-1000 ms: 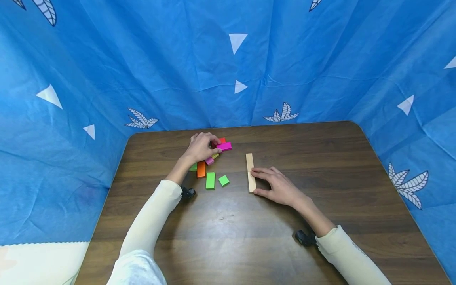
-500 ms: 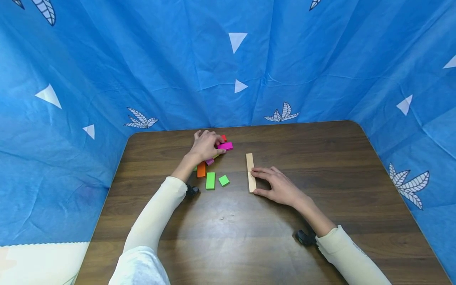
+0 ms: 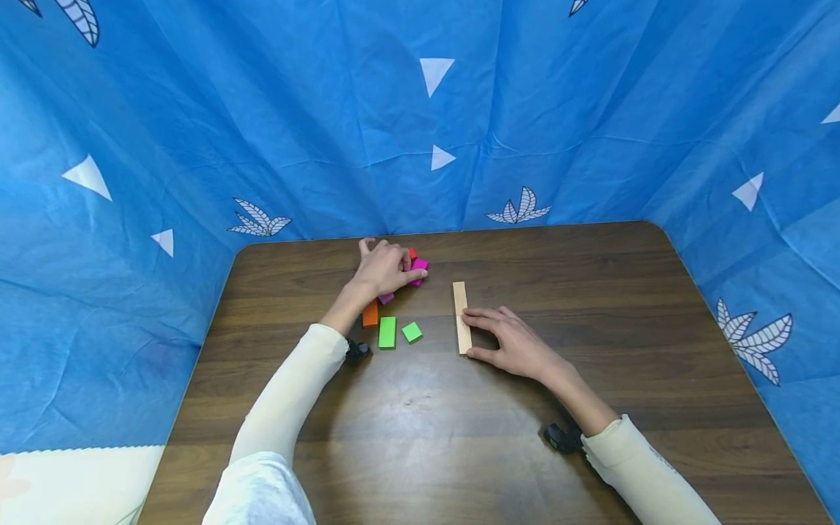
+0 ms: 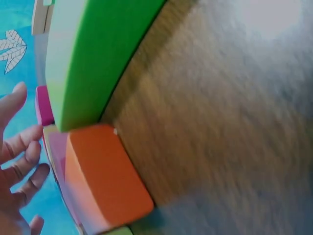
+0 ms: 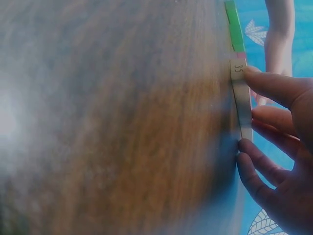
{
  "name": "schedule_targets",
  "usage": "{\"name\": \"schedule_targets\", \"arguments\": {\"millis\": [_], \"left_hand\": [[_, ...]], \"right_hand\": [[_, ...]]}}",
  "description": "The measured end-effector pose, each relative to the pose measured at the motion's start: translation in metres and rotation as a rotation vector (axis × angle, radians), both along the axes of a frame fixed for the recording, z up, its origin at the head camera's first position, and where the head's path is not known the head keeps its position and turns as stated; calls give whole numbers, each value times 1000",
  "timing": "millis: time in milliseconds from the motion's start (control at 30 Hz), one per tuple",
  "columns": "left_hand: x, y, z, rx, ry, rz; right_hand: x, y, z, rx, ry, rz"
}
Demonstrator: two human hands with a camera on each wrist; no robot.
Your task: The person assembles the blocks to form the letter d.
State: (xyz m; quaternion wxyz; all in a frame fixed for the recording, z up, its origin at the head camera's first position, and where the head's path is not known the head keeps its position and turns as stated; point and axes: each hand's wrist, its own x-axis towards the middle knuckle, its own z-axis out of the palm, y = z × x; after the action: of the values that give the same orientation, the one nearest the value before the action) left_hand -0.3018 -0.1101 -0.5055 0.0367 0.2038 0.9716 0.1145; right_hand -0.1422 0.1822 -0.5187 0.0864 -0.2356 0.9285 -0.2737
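Observation:
Thumb and fingers of my left hand (image 3: 382, 268) are at a magenta block (image 3: 420, 267), with the thumb across it in the head view. In the left wrist view the magenta block (image 4: 44, 105) shows between the thumb tip and index fingertip. My right hand (image 3: 515, 343) grips the near half of a long pale wooden strip (image 3: 461, 302) lying on the table, thumb by its near end. Seen from the right wrist, the near end of the strip (image 5: 237, 69) bears dark printed marks, and the fingers follow its side.
Left of the strip lie a small green square block (image 3: 412, 332), a green rectangular block (image 3: 387, 333) and an orange block (image 3: 370, 313). A purple block (image 3: 386, 298) and a red block (image 3: 413, 253) are partly hidden by the left hand. A blue curtain (image 3: 367, 131) borders the brown table (image 3: 420, 437).
My left hand has shifted slightly right and away, its thumb now across the magenta block. That block has turned from lying sideways to a slant. My right hand and the strip stay put.

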Motion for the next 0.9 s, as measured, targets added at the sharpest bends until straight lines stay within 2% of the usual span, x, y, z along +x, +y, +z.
{"name": "schedule_targets", "arguments": {"millis": [200,333,533,700,900], "left_hand": [[0,-7,1,113,-87,-108],[-1,-8,1,124,-115,-144],[-5,-10,1,95,-133,-145],[-4,-9,5,72,-142,-141],[-6,-7,2,75,-143,-128]], "right_hand": [[-1,1,-2,6,6,3],[-2,2,-2,9,9,8],[-2,0,-2,10,8,4],[-1,0,-2,18,8,-5],[-1,0,-3,19,12,-9]]}}
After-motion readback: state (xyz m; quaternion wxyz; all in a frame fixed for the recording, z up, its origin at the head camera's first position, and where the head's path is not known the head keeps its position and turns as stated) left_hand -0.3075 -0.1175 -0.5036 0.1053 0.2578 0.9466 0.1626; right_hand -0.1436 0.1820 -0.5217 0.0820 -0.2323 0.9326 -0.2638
